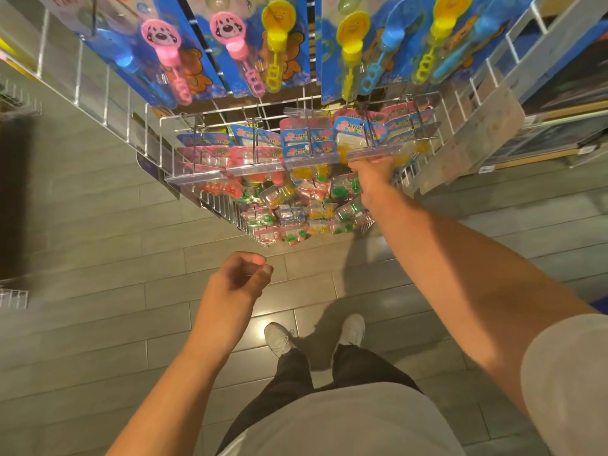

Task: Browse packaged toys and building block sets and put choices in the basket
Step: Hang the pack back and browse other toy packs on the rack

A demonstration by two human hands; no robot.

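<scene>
Head view looks steeply down: at the left, your left hand [241, 278] hangs over grey floor tiles [98, 264] with loosely curled fingers, holding nothing. Above it, blue-backed bubble-wand cards [210, 51] in pink, yellow and blue plastic hang from a white wire rack [105, 90]. Below them, clear peg strips carry small glossy packets of coloured beads [296, 139], and a wire bin [217, 205] beneath is heaped with more clear packets [296, 209]. Further right, your right hand [371, 169] reaches under the front strip among the hanging packets; its fingers are hidden, so I cannot tell its grip. Open floor lies between the rack edge and your pale shoes [279, 337].
</scene>
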